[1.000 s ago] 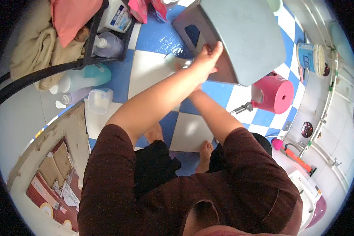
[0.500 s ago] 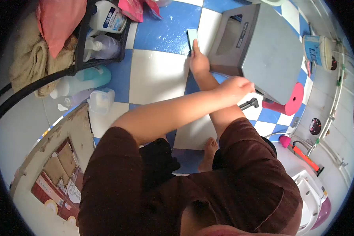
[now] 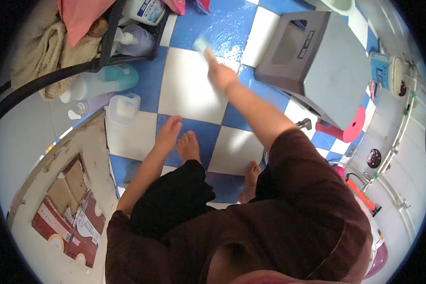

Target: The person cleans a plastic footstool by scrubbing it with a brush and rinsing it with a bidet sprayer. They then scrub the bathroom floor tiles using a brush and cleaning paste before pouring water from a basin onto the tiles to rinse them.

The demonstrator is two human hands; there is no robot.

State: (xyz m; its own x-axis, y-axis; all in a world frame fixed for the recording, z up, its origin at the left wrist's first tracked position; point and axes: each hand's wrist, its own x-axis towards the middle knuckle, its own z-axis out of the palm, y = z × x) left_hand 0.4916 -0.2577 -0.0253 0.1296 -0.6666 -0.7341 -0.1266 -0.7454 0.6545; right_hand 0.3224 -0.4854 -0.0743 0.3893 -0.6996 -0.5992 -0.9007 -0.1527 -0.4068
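Note:
My right hand reaches forward over the wet tiled floor. It is closed on a small pale green flat block, smeared by motion, whose kind I cannot make out. Just left of my bare left foot is my left hand, its fingers loosely stretched and nothing visible in it. To the right of my right forearm lies a large grey bin-like box on its side, with an opening in its brownish end.
At left stand a black rack with bottles, a teal bottle and a clear plastic tub. A worn door is lower left. Beside the box are a pink stool and a white-blue bucket. Pipes run along the right wall.
My left hand has swung from above my right forearm, near the grey box, back to the left beside my foot. My right hand has moved left across the floor with the pale green block.

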